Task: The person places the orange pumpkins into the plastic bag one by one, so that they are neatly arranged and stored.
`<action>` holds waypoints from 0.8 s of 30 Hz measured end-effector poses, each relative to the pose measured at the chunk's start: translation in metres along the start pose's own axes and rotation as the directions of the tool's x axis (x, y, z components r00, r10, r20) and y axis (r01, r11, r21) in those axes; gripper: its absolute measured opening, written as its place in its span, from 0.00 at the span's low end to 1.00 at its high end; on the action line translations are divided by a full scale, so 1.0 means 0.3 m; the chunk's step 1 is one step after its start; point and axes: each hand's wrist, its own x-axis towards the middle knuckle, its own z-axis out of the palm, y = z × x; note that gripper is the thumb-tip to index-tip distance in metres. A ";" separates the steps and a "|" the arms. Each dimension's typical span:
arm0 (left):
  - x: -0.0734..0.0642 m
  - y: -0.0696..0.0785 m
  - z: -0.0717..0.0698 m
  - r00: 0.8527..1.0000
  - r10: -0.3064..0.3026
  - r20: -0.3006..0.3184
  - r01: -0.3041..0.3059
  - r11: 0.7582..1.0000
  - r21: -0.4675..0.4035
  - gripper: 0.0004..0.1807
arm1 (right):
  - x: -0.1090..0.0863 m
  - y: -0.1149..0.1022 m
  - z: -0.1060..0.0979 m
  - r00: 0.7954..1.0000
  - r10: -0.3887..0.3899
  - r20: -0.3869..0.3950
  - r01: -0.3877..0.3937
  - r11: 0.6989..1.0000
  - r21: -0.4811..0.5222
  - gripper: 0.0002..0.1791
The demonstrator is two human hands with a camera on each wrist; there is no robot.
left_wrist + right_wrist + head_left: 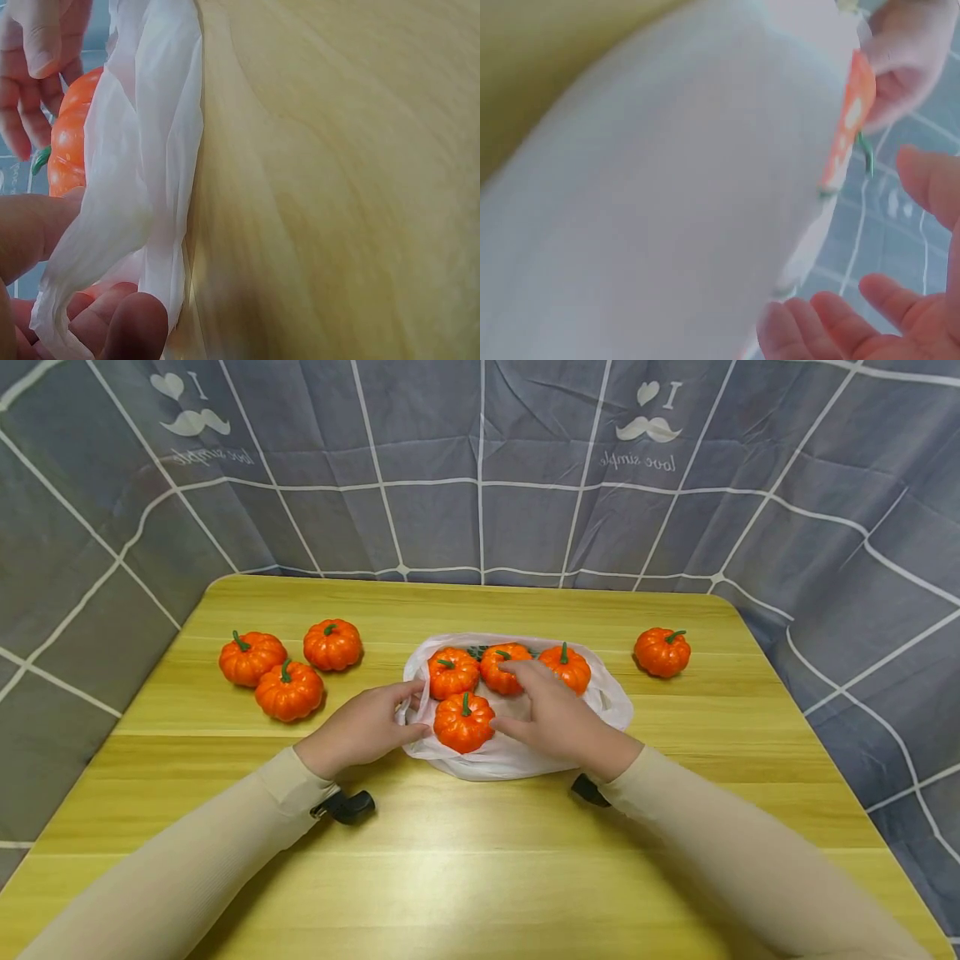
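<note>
Left hand (367,725) grips a white bag (498,767), relaxed right hand (558,714) partly hiding bagged pumpkins (573,672), loose pumpkins (289,695) either side.

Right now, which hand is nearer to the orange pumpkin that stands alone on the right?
Right. The right hand is over the white plastic bag, left of the lone orange pumpkin; the left hand is farther away, at the bag's left edge.

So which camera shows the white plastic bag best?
The head view, because the white plastic bag shows nearly whole, with four orange pumpkins inside. The left wrist view shows just a crumpled part by the left hand; the right wrist view, one side, close and blurry.
</note>
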 end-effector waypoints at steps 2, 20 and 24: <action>0.001 0.000 0.000 1.000 -0.001 0.000 0.001 1.000 0.002 0.43 | -0.011 0.025 -0.033 0.999 -0.002 -0.043 0.001 1.000 -0.014 0.41; 0.006 -0.007 0.000 1.000 -0.015 0.009 0.015 1.000 -0.003 0.43 | -0.074 0.422 -0.323 0.870 0.276 -0.409 -0.313 0.949 -0.026 0.48; 0.005 -0.005 -0.002 1.000 -0.016 0.011 0.016 1.000 -0.003 0.43 | -0.081 0.505 -0.345 0.854 0.389 -0.345 -0.409 0.912 0.014 0.60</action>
